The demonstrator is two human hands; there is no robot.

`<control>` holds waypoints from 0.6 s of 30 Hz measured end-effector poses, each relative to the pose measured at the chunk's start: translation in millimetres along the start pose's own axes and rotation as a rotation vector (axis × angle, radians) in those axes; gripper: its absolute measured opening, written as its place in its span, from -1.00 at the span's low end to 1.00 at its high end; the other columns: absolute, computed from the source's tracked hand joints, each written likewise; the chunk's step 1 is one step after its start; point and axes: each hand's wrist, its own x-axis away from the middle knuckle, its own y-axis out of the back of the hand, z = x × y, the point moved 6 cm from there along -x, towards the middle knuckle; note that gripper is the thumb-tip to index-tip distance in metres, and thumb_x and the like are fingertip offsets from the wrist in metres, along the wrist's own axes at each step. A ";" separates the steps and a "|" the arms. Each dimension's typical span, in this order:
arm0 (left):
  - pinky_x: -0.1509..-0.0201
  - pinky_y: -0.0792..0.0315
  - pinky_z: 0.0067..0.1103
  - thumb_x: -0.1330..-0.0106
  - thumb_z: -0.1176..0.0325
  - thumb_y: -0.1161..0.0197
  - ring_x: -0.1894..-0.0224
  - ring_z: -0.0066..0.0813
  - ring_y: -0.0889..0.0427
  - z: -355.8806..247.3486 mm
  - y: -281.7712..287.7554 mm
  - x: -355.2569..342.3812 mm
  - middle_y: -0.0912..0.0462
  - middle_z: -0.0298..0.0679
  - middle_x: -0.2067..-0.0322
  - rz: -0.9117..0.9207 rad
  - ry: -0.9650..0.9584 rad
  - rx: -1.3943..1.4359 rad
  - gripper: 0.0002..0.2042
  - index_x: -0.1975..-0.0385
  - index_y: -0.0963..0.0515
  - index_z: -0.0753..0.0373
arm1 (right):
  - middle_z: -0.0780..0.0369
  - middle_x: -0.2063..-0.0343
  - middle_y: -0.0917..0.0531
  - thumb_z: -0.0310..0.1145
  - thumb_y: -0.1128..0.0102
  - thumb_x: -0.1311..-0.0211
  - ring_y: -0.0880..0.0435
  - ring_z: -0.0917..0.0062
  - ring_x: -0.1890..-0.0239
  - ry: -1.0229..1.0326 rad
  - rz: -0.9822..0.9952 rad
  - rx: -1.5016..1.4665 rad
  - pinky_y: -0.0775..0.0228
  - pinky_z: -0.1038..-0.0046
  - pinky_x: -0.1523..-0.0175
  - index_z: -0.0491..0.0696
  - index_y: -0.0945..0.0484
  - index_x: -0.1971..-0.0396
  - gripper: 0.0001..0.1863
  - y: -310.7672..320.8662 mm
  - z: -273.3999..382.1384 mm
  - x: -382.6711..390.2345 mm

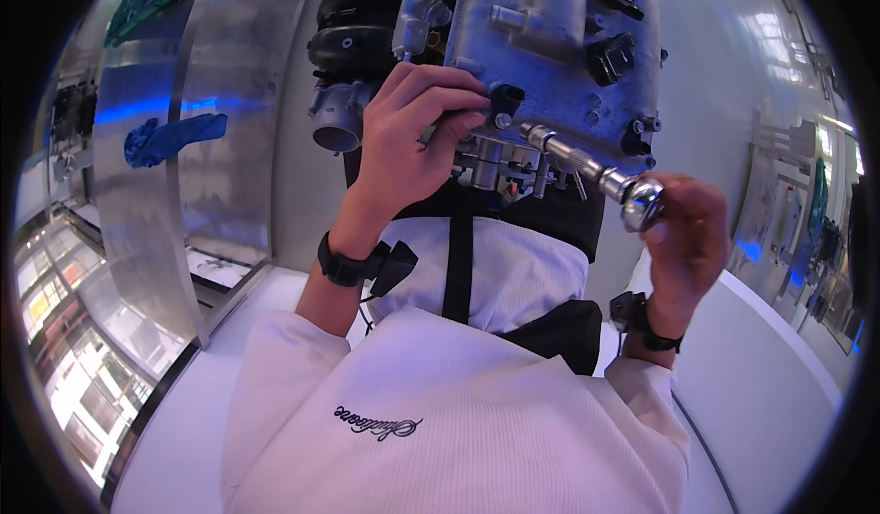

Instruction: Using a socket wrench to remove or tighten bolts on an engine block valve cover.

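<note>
A silver engine [541, 65] with a metal top cover stands right before me. My left hand [417, 134] reaches to its near edge, thumb and fingertips drawn together beside a small black plug-in sensor [506, 100]. Whether anything is pinched between those fingertips is hidden. Just under the sensor a small bolt head [502, 121] shows. In my right hand [689, 235] is a chrome ratchet wrench [642, 204], gripped around its head end. Its long extension and socket [577, 159] slant up-left, the tip close to the cover near that bolt.
Black ribbed intake pipes [353, 19] and a round metal throttle body [337, 120] flank the engine's left side. More black coils [611, 59] sit on the cover. A blue glove or cloth [174, 138] hangs at a metal panel on the left. A white ledge [761, 367] runs along the right.
</note>
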 end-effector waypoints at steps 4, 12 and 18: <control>0.23 -0.51 -0.54 0.05 0.56 -0.42 0.24 -0.34 -0.59 -2.3 0.1 -1.8 -0.64 -0.23 0.29 -0.030 -0.018 0.011 -0.81 0.40 -0.60 0.28 | 0.22 0.22 -0.59 -0.46 -0.41 0.03 -0.53 0.66 0.32 -0.001 0.213 0.164 -0.35 0.63 0.21 -0.19 -0.42 0.03 -0.48 -5.9 25.2 -24.1; 0.25 -0.47 -0.57 0.09 0.51 -0.44 0.33 -0.40 -0.55 4.4 2.0 2.2 -0.68 -0.35 0.36 -0.170 0.065 0.073 -0.84 0.47 -0.65 0.21 | 0.28 0.17 -0.59 -0.47 -0.45 0.05 -0.51 0.73 0.36 0.193 0.209 0.363 -0.30 0.73 0.32 -0.17 -0.49 0.04 -0.49 -30.3 44.9 -48.1; 0.22 -0.43 -0.59 0.06 0.50 -0.43 0.31 -0.46 -0.55 10.0 0.9 3.3 -0.69 -0.34 0.35 -0.122 0.067 0.140 -0.84 0.43 -0.68 0.23 | 0.28 0.23 -0.62 -0.44 -0.46 0.05 -0.49 0.74 0.42 0.168 0.287 0.463 -0.31 0.72 0.35 -0.13 -0.51 0.04 -0.50 -43.0 40.2 -57.5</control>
